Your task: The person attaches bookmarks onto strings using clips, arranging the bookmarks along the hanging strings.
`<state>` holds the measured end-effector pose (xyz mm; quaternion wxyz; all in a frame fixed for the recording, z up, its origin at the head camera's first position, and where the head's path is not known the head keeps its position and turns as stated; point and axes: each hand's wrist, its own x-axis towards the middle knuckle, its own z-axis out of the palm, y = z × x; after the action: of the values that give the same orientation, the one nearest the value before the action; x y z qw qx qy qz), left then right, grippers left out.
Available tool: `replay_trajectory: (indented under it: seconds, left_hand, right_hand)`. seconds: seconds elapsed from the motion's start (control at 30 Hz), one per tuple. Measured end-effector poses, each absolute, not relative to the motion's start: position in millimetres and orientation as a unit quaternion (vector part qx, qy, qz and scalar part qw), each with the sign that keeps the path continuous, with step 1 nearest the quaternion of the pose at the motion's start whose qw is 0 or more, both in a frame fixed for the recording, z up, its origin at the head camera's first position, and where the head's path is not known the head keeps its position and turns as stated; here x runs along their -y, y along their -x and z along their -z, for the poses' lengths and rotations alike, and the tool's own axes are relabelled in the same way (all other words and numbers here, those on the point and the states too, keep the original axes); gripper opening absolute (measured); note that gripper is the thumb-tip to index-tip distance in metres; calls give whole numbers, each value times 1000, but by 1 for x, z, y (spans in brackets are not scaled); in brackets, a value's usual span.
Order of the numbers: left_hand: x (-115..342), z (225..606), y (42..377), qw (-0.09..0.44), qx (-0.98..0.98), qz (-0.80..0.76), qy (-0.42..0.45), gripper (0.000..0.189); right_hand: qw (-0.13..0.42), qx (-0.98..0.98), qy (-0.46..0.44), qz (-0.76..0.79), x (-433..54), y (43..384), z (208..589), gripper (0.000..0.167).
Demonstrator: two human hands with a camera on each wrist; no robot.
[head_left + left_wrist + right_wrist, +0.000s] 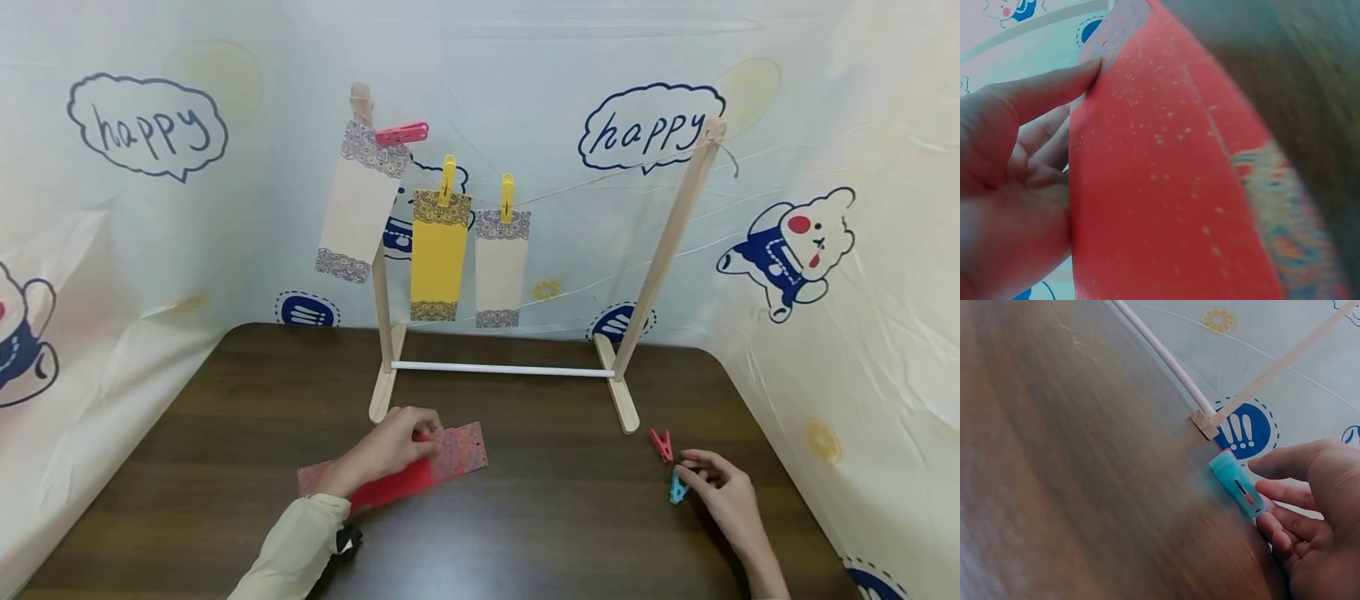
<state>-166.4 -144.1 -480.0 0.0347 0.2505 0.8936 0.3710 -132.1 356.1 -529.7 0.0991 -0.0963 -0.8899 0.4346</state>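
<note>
My left hand (393,446) pinches a red paper card (397,485) with patterned ends, thumb at its edge. Gold specks cover the card in the left wrist view, and a second red layer with a patterned end (1285,231) shows beside it. On the right, my right hand (723,492) has its fingertips right at a blue clothespin (678,487), fingers loosely bent. In the right wrist view the clothespin (1237,483) stands beside the fingertips, thumb apart from it. Just behind lies a pink clothespin (662,446).
Behind the hands stands a wooden frame (667,250) with a white crossbar (502,368) and a string. A pink clothespin (402,133) is clipped at a tilted white card (360,204). Yellow clothespins hang a yellow card (438,258) and a white card (501,271).
</note>
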Motion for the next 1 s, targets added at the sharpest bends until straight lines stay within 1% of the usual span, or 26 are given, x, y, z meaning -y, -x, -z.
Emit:
replay_trajectory:
  seconds: [0.07,0.3,0.43,0.53,0.63,0.77,0.87,1.0]
  left_hand:
    - [142,482,167,12,-899,-357,-253,9]
    - [137,485,168,-81,-928,-263,-252,13]
    - [135,484,168,-104,-924,-259,-262,14]
    - [135,480,166,-97,-919,-275,-264,12]
    - [136,476,165,-67,-919,-295,-254,10]
    - [138,467,161,-30,-920,-314,-234,9]
    - [140,458,158,-32,-920,-319,-224,10]
    - [142,444,153,-49,-919,-332,-206,15]
  right_hand:
    - [100,891,95,-432,-356,132,530,36]
    - [105,893,87,-430,-357,133,532,34]
    - [109,893,80,-430,-358,133,532,31]
    - [113,892,75,-431,-358,133,532,29]
    - [111,893,68,-432,-359,132,531,29]
    - [86,895,48,-434,-361,130,530,32]
    - [53,893,14,-447,-366,127,527,31]
    - [16,881,-32,-471,-372,123,522,29]
